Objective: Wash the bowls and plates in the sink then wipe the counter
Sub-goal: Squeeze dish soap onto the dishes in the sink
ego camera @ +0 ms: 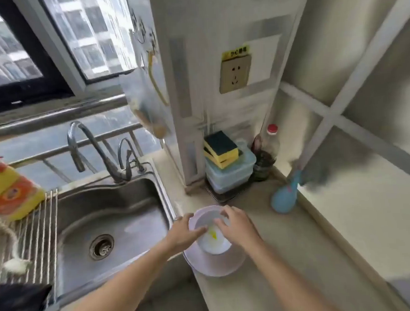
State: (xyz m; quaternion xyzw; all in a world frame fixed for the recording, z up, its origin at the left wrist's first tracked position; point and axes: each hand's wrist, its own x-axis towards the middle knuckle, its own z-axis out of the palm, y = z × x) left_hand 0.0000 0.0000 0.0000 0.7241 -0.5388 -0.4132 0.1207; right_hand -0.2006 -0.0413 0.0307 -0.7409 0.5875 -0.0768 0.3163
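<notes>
A white bowl (211, 243) with a yellow smear inside sits in a stack of pale plates (217, 265) on the counter (287, 258), just right of the steel sink (112, 222). My left hand (184, 232) grips the bowl's left rim, its thumb lying inside. My right hand (236, 225) holds the right rim, fingers curled over the far edge. The sink basin holds no dishes, and its drain (102, 246) is uncovered. The faucet (89, 149) is not running.
A yellow-green sponge (220, 149) lies on stacked plastic boxes (228, 175) by the wall. A dark bottle (265, 152) and a blue utensil (284, 196) stand behind. A yellow detergent bottle (8, 191) and a wire rack (39, 237) sit left of the sink.
</notes>
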